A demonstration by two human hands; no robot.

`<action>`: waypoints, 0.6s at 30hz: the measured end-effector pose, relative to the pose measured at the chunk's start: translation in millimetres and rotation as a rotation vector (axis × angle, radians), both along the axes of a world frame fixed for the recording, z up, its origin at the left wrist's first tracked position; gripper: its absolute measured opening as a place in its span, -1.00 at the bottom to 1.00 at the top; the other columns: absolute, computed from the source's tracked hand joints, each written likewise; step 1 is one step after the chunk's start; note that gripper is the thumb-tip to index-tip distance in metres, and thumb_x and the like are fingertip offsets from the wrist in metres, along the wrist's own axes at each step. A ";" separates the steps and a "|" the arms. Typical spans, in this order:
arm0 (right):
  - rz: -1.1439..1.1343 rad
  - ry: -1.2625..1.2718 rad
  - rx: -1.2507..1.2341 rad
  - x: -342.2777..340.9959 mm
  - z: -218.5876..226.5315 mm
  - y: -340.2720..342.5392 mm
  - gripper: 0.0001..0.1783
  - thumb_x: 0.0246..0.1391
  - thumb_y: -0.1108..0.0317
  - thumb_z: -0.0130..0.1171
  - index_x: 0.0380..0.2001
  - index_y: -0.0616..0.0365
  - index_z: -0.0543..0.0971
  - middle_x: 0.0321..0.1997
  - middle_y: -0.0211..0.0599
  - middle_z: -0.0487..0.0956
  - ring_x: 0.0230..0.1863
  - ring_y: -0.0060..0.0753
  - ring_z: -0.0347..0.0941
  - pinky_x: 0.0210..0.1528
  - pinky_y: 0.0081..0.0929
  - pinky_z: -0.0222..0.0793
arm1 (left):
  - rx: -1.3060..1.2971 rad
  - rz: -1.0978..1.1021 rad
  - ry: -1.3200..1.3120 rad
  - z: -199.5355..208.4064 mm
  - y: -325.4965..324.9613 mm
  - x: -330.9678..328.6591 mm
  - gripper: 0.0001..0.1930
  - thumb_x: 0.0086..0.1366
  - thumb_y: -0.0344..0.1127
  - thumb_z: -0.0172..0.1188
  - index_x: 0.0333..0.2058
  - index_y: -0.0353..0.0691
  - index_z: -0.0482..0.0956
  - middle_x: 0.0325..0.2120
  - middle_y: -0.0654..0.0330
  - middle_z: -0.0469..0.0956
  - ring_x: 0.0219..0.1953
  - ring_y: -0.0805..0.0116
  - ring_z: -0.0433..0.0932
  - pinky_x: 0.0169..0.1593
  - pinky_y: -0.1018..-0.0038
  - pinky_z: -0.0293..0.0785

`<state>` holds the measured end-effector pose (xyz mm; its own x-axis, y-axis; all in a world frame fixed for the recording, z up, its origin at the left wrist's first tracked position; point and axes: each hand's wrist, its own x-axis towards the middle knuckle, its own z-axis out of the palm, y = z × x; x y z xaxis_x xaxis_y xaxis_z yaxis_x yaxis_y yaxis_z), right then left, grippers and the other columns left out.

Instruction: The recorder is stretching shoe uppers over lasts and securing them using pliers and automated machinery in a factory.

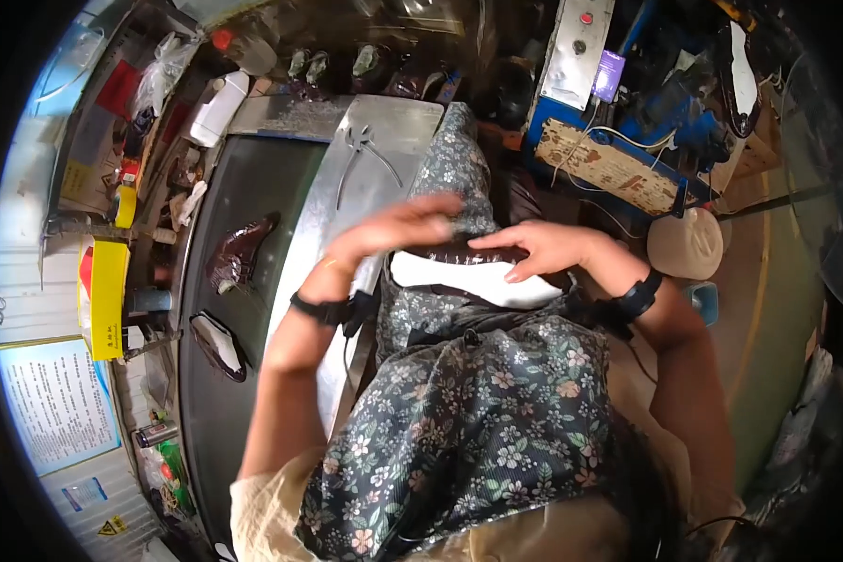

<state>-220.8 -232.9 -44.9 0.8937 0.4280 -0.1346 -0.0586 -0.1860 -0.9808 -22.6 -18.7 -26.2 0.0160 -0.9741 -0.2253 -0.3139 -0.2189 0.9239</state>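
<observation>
On the left, the dark conveyor belt (286,187) bears a glossy brown shoe upper (239,245) and, nearer, a sole-up shoe (217,344); how finished either is cannot be told. Pincers (358,140) lie unheld on the metal plate (412,126). The left hand (407,229), blurred, has its fingers stretched out and loose over the lap shoe's far side; contact is unclear. The lap shoe (478,281) lies white underside up on the floral apron (496,412). Its white bottom looks already in place and its far brown edge gathered, so shaping seems well along, though no outsole shows. The right hand (543,251) grips its right part, thumb on the white.

For moving, the plate's right edge runs close by the left forearm; beyond the right wrist, a gap opens before the pale canister (688,245), with the blue machine (609,169) farther off.
</observation>
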 end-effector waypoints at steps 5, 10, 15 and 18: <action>-0.519 -0.316 -0.386 -49.6 -9.9 19.8 -0.55 -0.08 0.29 0.39 -0.09 0.26 0.61 -0.03 -0.07 0.58 -0.06 -0.10 0.55 -0.01 -0.38 0.46 | 0.390 -0.586 0.074 -18.7 -55.0 -23.9 -0.23 0.27 0.08 0.23 0.29 -0.25 0.20 0.15 0.06 0.40 0.16 0.28 0.34 0.20 0.38 0.23; -0.675 -0.445 -0.430 -37.6 -11.9 34.3 -0.78 0.11 0.36 0.24 -0.21 0.25 0.61 -0.32 -0.09 0.63 -0.30 -0.09 0.60 -0.26 -0.36 0.51 | 0.496 -0.481 0.258 -15.4 -51.4 -19.2 -0.28 0.22 0.12 0.27 0.16 -0.33 0.38 -0.04 0.08 0.53 -0.01 0.33 0.45 0.08 0.41 0.34; -0.448 -0.474 -0.490 41.4 -14.6 31.8 -0.88 0.17 0.38 0.14 -0.33 0.22 0.52 -0.40 -0.03 0.62 -0.35 0.07 0.57 -0.33 -0.22 0.49 | 0.435 -0.049 0.487 -19.1 9.0 -12.6 -0.28 0.18 0.09 0.32 0.10 -0.42 0.40 -0.08 0.09 0.53 -0.05 0.38 0.45 0.04 0.44 0.38; -0.086 -0.338 -0.456 115.1 -15.2 44.3 -0.79 0.16 0.30 0.19 -0.31 0.26 0.53 -0.42 -0.09 0.62 -0.39 -0.01 0.58 -0.35 -0.27 0.48 | 0.385 0.338 0.670 -19.7 59.0 -23.0 -0.35 0.20 -0.02 0.32 0.10 -0.42 0.42 -0.08 0.16 0.52 -0.05 0.44 0.42 0.04 0.54 0.35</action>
<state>-105.7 -188.7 -60.1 0.9483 0.3173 0.0104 0.2102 -0.6030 -0.7695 -45.7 40.2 -45.9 0.0376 -0.7942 -0.6065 0.4130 -0.5404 0.7331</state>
